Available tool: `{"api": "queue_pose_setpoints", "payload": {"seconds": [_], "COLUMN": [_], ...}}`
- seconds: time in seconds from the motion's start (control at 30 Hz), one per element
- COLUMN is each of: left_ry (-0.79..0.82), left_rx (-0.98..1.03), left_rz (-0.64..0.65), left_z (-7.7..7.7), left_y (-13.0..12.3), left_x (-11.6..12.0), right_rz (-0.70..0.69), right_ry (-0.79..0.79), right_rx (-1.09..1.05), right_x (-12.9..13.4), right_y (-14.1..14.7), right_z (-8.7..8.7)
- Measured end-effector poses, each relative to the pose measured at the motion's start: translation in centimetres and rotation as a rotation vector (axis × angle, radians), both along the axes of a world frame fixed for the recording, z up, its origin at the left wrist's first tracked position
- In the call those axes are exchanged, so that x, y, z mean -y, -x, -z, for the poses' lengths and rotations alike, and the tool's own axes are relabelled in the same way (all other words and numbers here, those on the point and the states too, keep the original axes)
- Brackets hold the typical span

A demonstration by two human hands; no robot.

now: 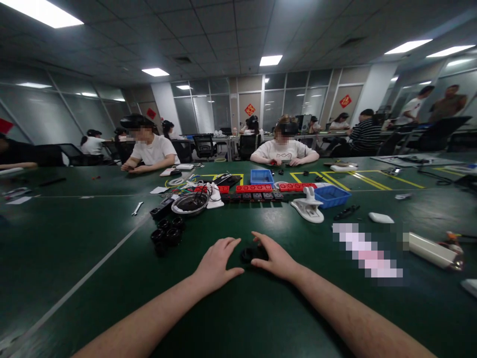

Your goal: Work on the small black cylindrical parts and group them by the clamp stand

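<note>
A small black part (247, 255) lies on the green table (223, 318) between my two hands. My left hand (218, 261) is just to its left, thumb and fingers apart, holding nothing. On the other side, my right hand (274, 256) reaches over the right part of the black object, its thumb and fingers spread around it; whether they touch it is hard to tell. A cluster of black round parts (167, 233) stands to the left of my left hand.
Beyond my hands are a metal bowl with cables (190, 203), red power strips (254, 188), a white stand (308, 206) and blue trays (331, 197). A wrench (137, 208) lies left, a cream cylinder (432, 250) right. Two people sit across the table.
</note>
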State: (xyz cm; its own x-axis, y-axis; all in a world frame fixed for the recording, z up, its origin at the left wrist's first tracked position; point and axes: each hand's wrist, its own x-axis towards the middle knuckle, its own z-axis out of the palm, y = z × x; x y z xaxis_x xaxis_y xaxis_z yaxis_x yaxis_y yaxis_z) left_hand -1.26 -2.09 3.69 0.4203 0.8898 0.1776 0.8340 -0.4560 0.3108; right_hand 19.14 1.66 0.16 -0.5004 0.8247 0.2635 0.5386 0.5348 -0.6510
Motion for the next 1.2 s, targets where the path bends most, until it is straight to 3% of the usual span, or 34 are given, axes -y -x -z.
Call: {"api": "queue_pose_setpoints", "payload": {"seconds": [0.17, 0.33, 0.53, 0.73, 0.87, 1.03, 1.2], "left_ry": [0.013, 0.046, 0.128, 0.201, 0.061, -0.275, -0.273], "left_rx": [-0.059, -0.053, -0.088, -0.071, 0.072, 0.267, 0.396], "left_rz": [0.136, 0.093, -0.138, -0.381, -0.484, -0.714, -0.911], "left_z": [0.8, 0.9, 0.3, -0.2, -1.0, -2.3, -1.3], "left_y": [-2.5, -1.7, 3.9, 10.3, 13.7, 16.9, 19.0], "left_x": [-2.2, -2.5, -2.0, 0.6, 2.1, 2.5, 2.2], "right_rz": [0.061, 0.069, 0.088, 0.098, 0.144, 0.159, 0.182], "right_ry": [-0.024, -0.027, 0.002, -0.006, -0.01, -0.021, -0.009], "right_rx": [-0.037, -0.028, -0.02, -0.021, -0.026, -0.011, 0.016], "right_x": [-0.6, -0.9, -1.0, -1.2, -1.5, -1.7, -1.6], "right_y": [-0.8, -0.8, -0.9, -0.6, -0.4, 0.0, 0.3], "right_z": [0.2, 0.4, 0.3, 0.8, 1.3, 1.4, 1.2]}}
